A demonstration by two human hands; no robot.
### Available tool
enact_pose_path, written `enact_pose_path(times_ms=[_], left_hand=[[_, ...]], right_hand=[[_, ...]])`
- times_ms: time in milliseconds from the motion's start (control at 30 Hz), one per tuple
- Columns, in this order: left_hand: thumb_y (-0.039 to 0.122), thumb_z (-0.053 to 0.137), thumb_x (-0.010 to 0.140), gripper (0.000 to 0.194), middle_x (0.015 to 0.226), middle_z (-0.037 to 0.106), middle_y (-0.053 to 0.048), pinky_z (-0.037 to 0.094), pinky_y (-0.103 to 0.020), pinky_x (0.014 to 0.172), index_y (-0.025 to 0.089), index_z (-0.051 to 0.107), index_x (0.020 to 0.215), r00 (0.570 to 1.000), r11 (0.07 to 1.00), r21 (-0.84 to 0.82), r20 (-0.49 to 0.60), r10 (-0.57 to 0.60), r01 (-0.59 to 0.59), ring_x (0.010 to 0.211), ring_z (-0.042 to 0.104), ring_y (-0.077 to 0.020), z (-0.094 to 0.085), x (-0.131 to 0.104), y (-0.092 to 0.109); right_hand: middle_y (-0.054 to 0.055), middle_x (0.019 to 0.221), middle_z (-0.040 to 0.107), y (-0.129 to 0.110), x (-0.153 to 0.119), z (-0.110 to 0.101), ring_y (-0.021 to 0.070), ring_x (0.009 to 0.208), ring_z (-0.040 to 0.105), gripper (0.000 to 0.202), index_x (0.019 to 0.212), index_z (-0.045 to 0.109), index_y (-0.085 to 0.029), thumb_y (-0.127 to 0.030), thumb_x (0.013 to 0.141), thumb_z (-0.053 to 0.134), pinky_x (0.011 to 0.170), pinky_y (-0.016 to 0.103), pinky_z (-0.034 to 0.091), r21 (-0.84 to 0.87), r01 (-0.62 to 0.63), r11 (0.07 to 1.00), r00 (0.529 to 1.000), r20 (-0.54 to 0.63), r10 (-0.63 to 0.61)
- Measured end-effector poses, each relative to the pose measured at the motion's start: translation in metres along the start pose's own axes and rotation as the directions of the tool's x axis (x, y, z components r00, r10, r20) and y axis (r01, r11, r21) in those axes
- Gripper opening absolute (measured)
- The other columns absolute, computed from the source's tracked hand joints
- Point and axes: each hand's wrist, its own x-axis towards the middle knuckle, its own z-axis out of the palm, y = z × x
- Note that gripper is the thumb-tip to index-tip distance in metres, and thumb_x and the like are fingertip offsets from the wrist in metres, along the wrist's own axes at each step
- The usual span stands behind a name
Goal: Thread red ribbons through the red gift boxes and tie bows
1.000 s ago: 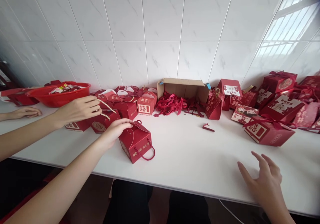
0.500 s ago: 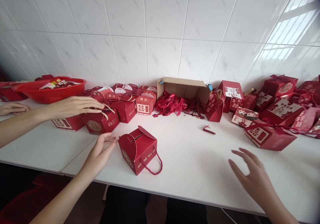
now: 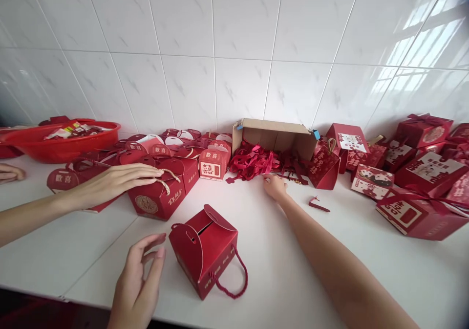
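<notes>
A red gift box [image 3: 216,236] with folded top flaps and a twisted red rope handle stands on the white table in front of me. Just left of it hovers my left hand [image 3: 141,280], thumb and fingers apart, holding nothing. My right hand [image 3: 275,188] is stretched far forward, at the near edge of a heap of red ribbons [image 3: 254,162]. Its fingers are curled, and whatever they may grip is hidden. Beside it, several thin dark-red strips [image 3: 295,177] lie in front of an open cardboard box [image 3: 274,126].
Another person's hand [image 3: 128,175] rests on a red box with gold rope [image 3: 157,199]. Further left are a red basin [image 3: 62,143] of wrapped sweets and another hand [image 3: 10,172]. Ribbon-tied boxes [image 3: 421,216] crowd the right; a small red strip [image 3: 318,204] lies nearer the middle.
My right hand has gone from open over the right side of the table to the ribbon heap, its fingers now curled. My left hand stays beside the box. The view has shifted slightly.
</notes>
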Motion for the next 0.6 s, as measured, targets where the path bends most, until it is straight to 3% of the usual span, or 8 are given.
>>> enact_pose_path(times_ms=[100, 167, 267, 367, 433, 567, 600], left_hand=[[0.062, 0.053, 0.078, 0.051, 0.126, 0.056, -0.009, 0.041, -0.052, 0.099, 0.027, 0.05, 0.114, 1.0, 1.0, -0.018, 0.003, 0.018, -0.018, 0.119, 0.051, -0.0336, -0.001, -0.003, 0.001], [0.06, 0.053, 0.078, 0.048, 0.126, 0.055, -0.008, 0.037, -0.053, 0.103, 0.027, 0.051, 0.112, 0.999, 0.998, -0.049, -0.025, 0.038, -0.039, 0.122, 0.049, -0.0333, -0.002, -0.006, 0.007], [0.057, 0.054, 0.08, 0.044, 0.127, 0.054, -0.007, 0.035, -0.053, 0.106, 0.027, 0.052, 0.113, 0.993, 0.992, -0.076, -0.069, 0.093, -0.098, 0.125, 0.046, -0.0329, 0.0, -0.017, 0.028], [0.053, 0.055, 0.08, 0.05, 0.135, 0.048, -0.005, 0.039, -0.051, 0.104, 0.031, 0.046, 0.124, 0.984, 0.981, -0.082, -0.002, 0.177, -0.176, 0.128, 0.043, -0.0328, 0.005, -0.031, 0.057], [0.051, 0.059, 0.078, 0.06, 0.14, 0.044, -0.004, 0.04, -0.05, 0.104, 0.032, 0.04, 0.131, 0.975, 0.976, -0.048, 0.066, 0.213, -0.211, 0.131, 0.04, -0.0332, 0.01, -0.039, 0.075], [0.048, 0.063, 0.076, 0.065, 0.141, 0.042, -0.007, 0.037, -0.052, 0.106, 0.03, 0.038, 0.132, 0.973, 0.979, 0.073, 0.147, 0.179, -0.191, 0.129, 0.042, -0.0327, 0.025, -0.038, 0.095], [0.047, 0.062, 0.077, 0.062, 0.14, 0.044, -0.008, 0.037, -0.051, 0.107, 0.029, 0.038, 0.131, 0.967, 0.976, 0.09, 0.184, 0.177, -0.196, 0.128, 0.043, -0.0317, 0.028, -0.034, 0.097]], right_hand=[[0.009, 0.12, 0.058, -0.005, 0.007, 0.003, 0.0211, 0.102, 0.06, 0.033, 0.119, 0.055, -0.016, -0.034, 0.091, 0.056, 0.085, 0.042, 0.052, 0.154, -0.006, 0.988, 0.998, -0.067, 0.016], [0.008, 0.118, 0.06, -0.004, 0.012, -0.009, 0.0201, 0.1, 0.061, 0.03, 0.117, 0.057, -0.016, -0.032, 0.091, 0.056, 0.085, 0.041, 0.053, 0.267, 0.039, 0.963, 0.991, -0.136, -0.002], [0.009, 0.112, 0.066, -0.001, 0.015, -0.043, 0.0177, 0.099, 0.064, 0.024, 0.112, 0.062, -0.015, -0.024, 0.09, 0.055, 0.088, 0.035, 0.052, 0.413, 0.173, 0.894, 0.954, -0.297, -0.047], [0.011, 0.113, 0.068, -0.001, 0.009, -0.085, 0.0182, 0.103, 0.064, 0.031, 0.114, 0.062, -0.013, -0.028, 0.089, 0.052, 0.09, 0.031, 0.051, 0.485, 0.291, 0.824, 0.874, -0.486, -0.022], [0.012, 0.108, 0.069, -0.004, 0.001, -0.111, 0.0201, 0.099, 0.066, 0.035, 0.111, 0.064, -0.012, -0.036, 0.088, 0.052, 0.087, 0.034, 0.052, 0.516, 0.373, 0.771, 0.783, -0.62, 0.035], [0.009, 0.092, 0.07, -0.004, -0.023, -0.158, 0.0227, 0.089, 0.067, 0.024, 0.094, 0.068, -0.014, -0.034, 0.081, 0.062, 0.079, 0.039, 0.054, 0.467, 0.656, 0.593, 0.468, -0.868, 0.165], [0.009, 0.095, 0.068, -0.001, -0.031, -0.17, 0.0227, 0.094, 0.065, 0.022, 0.097, 0.067, -0.016, -0.032, 0.084, 0.059, 0.081, 0.04, 0.053, 0.437, 0.697, 0.569, 0.426, -0.89, 0.162]])
